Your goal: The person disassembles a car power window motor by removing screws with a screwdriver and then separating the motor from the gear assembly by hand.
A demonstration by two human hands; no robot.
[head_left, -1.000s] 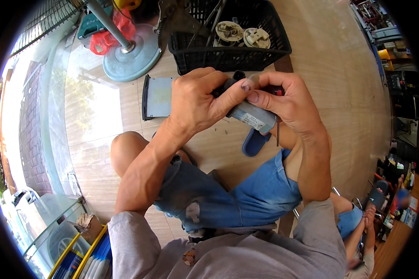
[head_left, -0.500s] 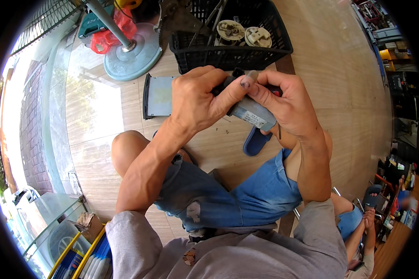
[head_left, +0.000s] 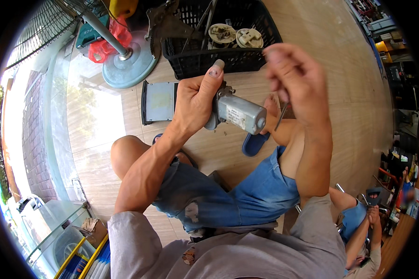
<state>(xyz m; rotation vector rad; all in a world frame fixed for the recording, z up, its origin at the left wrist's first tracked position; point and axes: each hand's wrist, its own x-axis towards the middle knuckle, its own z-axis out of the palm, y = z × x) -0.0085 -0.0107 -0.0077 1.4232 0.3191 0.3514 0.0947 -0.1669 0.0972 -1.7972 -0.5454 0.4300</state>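
My left hand [head_left: 195,100] is closed around the geared end of a small electric motor [head_left: 242,113], its thumb pointing up. The motor has a silver-grey cylindrical body with a white label, and its round end points to the right. My right hand [head_left: 299,81] is raised to the right of the motor, apart from it and blurred by motion. Out of the underside of that hand sticks the thin metal shaft of what looks like a screwdriver [head_left: 281,117]; the fingers hide its handle.
Ahead stands a black plastic crate [head_left: 219,63] with round cream-coloured parts and metal pieces. A flat grey metal box [head_left: 159,101] lies on the floor left of it. Farther left is a fan's round base [head_left: 130,69] beside a red bag [head_left: 108,46]. Another person sits at the lower right.
My right hand has let go of the motor and moved up and to the right. In my left hand the motor has come into fuller view.
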